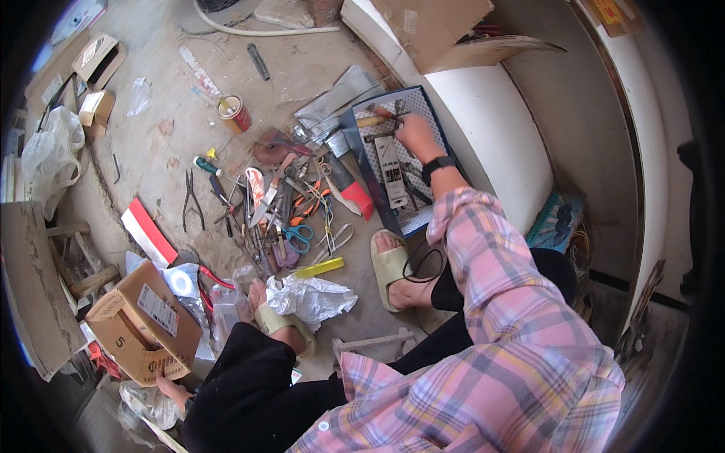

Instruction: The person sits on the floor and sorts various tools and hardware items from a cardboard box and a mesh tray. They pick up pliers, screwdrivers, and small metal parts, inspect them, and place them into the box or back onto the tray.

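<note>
My right hand [416, 136] reaches into a blue box [365, 164] with a dotted lining, its fingers at a dark metal tool [382, 135]; whether they grip it is unclear. In the box lie a wooden handle [371, 121], a long white package [391, 170] and pliers-like tools beside it. At the lower left, my left hand [171, 388] is at the lower edge of an open brown cardboard box [175, 317], its fingers partly hidden. On the floor between them lies a pile of tools with blue-handled scissors [298, 238], a knife [264, 207], a green-handled screwdriver [208, 166] and long-nosed pliers [193, 203].
A tin can [234, 115] stands behind the pile. Crumpled white paper [311, 297] and a yellow bar [320, 268] lie by my feet. A white cabinet [481, 113] borders the right, with an open carton [425, 28] on it. Plastic bags and small cartons line the left.
</note>
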The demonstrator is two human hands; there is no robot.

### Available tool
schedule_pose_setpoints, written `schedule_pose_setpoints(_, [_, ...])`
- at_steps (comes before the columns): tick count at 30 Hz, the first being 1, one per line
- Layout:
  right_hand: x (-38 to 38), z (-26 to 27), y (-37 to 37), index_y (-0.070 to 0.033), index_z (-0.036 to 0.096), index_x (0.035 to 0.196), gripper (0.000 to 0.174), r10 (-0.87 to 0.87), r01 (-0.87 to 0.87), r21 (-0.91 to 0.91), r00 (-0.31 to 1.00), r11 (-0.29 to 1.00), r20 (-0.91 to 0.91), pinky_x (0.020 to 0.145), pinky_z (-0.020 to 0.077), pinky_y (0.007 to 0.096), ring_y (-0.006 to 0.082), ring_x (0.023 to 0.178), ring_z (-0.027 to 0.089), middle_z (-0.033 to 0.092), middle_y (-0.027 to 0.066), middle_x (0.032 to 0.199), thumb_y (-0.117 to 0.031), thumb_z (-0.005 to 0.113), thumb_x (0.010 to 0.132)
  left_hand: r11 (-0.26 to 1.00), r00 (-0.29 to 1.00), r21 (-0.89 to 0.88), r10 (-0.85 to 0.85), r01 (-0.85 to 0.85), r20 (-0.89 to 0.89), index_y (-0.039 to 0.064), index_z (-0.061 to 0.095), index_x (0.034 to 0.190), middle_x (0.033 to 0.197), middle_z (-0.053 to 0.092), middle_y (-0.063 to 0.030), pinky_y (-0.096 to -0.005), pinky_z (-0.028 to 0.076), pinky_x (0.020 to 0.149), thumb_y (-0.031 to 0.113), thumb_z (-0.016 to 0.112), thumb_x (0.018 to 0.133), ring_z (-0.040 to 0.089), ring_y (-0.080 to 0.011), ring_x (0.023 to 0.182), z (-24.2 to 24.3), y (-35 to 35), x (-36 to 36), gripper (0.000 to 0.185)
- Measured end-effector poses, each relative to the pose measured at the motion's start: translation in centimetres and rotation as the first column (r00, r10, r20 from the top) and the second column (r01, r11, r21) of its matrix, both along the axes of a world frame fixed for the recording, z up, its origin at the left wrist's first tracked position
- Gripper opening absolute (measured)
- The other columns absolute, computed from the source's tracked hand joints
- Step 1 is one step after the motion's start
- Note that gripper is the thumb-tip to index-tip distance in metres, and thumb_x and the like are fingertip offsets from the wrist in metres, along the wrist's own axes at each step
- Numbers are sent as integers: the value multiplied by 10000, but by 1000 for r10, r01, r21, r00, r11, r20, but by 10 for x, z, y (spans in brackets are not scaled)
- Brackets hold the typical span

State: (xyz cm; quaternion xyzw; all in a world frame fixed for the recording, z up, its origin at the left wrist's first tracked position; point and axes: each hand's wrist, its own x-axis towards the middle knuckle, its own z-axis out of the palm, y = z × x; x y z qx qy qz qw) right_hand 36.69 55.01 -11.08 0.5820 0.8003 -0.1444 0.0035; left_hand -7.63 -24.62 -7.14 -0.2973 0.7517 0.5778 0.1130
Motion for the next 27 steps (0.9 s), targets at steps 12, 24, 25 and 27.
schedule_pose_setpoints(12, [-38,-15,7,-17,684,1024,308,263,-212,221,935,952,-239,791,513,382,326,913,643,647,176,1070,-160,722,753,996,997,-82,-35,30,-64,-32,562,1089,988,655,-126,-369,547,734,164,587,851,666,-261,863,9,5,9,310])
schedule_pose_setpoints(24, [2,-7,-65,7,681,951,512,20,38,-265,976,964,216,855,513,399,351,970,644,658,256,1016,-356,821,620,1000,999,-13,-16,15,-42,-29,562,1090,989,655,-125,-372,547,736,172,583,854,665,-260,865,-1,0,8,311])
schedule_pose_setpoints(25, [8,-16,-71,17,674,969,564,4,35,-206,983,978,184,859,513,393,338,973,650,657,254,1037,-367,837,589,1000,999,-8,-12,12,-44,-29,562,1090,989,655,-125,-372,547,737,172,583,854,665,-260,865,-1,0,7,311])
schedule_pose_setpoints(27, [15,-22,-69,39,659,997,647,-35,57,-209,994,976,107,871,511,383,329,974,655,658,249,1043,-378,860,546,1000,999,-1,-18,18,-40,-28,562,1091,989,655,-125,-373,547,737,174,582,855,665,-260,865,1,-2,7,311])
